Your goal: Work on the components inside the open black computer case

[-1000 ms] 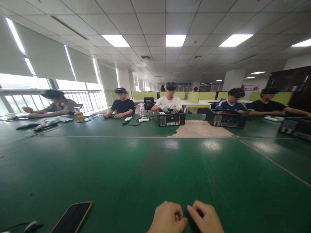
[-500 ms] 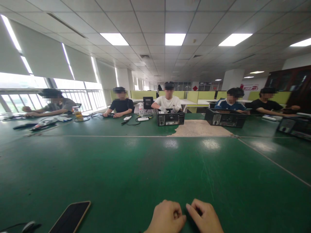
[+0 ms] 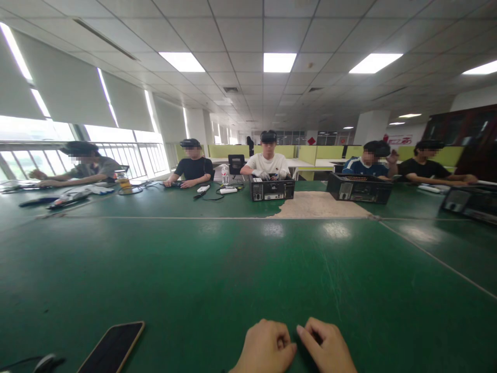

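Note:
Both of my hands rest on the green tabletop (image 3: 217, 280) at its near edge, a small gap between them. My left hand (image 3: 267, 344) is loosely curled into a fist, the thumb against the bent fingers. Beside it, my right hand (image 3: 326, 344) is curled in the same way, its thumb pointing toward the left hand. No object shows in either hand. The nearest loose thing is a smartphone (image 3: 112, 348) with a dark screen, lying flat to the left of my hands.
A cable end (image 3: 46, 362) lies at the lower left corner. Across the table, several people sit by opened computer cases (image 3: 272, 190), (image 3: 359, 189). A water bottle (image 3: 224, 175), white power strips (image 3: 228, 190) and cables lie over there. A bare tan patch (image 3: 322, 204) breaks the green surface.
My hands and the phone stay put. Across the table, a person at the right has raised a hand, and the one in white has shifted both gloved hands at the computer case.

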Demonstrator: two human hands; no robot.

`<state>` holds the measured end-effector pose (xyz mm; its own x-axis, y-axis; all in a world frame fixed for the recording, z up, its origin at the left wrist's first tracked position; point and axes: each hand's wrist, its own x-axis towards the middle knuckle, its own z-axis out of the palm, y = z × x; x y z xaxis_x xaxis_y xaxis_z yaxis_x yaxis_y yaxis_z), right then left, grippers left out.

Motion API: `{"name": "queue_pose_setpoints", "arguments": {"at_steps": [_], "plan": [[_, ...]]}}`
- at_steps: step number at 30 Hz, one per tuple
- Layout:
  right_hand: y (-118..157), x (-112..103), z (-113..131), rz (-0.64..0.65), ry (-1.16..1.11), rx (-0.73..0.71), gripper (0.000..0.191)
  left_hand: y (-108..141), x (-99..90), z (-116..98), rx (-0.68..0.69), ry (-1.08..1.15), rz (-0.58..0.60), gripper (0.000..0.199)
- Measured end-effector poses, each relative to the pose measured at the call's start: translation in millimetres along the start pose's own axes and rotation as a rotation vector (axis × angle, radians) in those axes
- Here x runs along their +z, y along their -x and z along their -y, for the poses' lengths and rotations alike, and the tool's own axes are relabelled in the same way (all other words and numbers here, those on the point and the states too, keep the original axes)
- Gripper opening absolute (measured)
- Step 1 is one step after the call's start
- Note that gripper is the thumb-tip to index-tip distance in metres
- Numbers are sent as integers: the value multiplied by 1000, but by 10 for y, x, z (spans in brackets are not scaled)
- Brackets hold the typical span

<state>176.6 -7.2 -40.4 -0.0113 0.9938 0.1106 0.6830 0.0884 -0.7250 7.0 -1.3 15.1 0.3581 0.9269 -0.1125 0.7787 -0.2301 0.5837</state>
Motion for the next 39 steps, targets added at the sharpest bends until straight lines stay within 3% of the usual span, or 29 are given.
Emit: {"name": "queue_pose_setpoints", "arguments": {"at_steps": [29, 39], "plan": [[-3, -2, 11, -7, -34, -49, 39, 4, -14, 7, 20, 42, -25, 14], [33, -271, 240, -59, -52, -190, 39, 87, -104, -142, 263, 150, -183, 13]]}}
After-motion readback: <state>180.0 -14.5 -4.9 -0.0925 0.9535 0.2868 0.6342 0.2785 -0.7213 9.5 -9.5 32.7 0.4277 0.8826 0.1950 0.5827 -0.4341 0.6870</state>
